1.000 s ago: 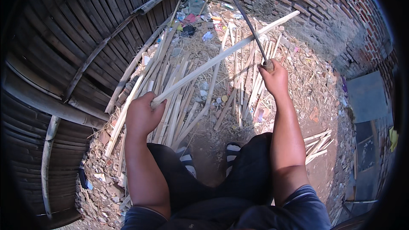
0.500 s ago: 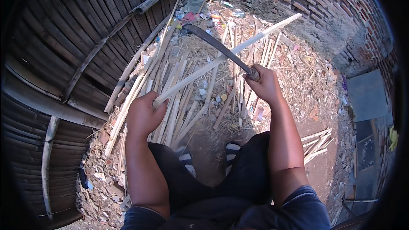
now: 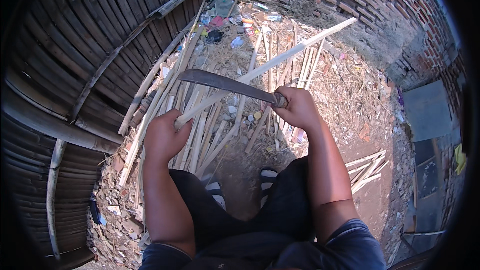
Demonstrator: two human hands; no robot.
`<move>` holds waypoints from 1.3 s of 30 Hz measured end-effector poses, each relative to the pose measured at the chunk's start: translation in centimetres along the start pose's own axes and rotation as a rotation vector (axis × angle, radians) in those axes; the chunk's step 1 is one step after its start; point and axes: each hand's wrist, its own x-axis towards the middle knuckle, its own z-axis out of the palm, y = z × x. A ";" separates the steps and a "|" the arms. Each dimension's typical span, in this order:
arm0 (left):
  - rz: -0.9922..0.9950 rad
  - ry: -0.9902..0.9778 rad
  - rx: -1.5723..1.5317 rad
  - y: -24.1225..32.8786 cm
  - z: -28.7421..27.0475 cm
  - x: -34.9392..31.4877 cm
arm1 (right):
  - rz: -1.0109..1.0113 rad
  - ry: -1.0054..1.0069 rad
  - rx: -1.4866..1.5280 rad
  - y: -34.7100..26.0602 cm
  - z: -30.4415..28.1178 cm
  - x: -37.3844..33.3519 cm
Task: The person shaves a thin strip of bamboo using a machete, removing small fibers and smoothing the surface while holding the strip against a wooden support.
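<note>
My left hand is closed round the near end of a long pale strip, apparently bamboo. The strip slants up and away to the right, its far end free in the air. In my right hand is the handle of a machete, gripped tightly. Its dark, broad blade points left and crosses over the strip ahead of my left hand. Whether the edge touches the strip I cannot tell. Below both lie many loose bamboo strips on the ground.
A dark bamboo-slat wall rises along the left. Behind stands a brick wall, with coloured litter near its foot. A small pile of short strips lies at right. My sandalled feet stand on dirt.
The machete has swung down toward me, its blade turning from steeply upward to nearly level and pointing left. My right hand has come slightly nearer; the strip stays in almost the same position.
</note>
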 end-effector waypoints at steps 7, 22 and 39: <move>-0.056 -0.029 0.014 0.7 -0.6 0.4 | 0.446 0.372 0.260 7.0 -1.1 -0.5; -0.033 0.029 0.027 -0.1 -1.1 0.0 | 0.430 0.512 0.194 6.0 -2.7 -0.1; 0.018 0.137 0.073 0.0 -0.6 -0.1 | 0.399 0.557 0.146 4.9 -3.2 -0.2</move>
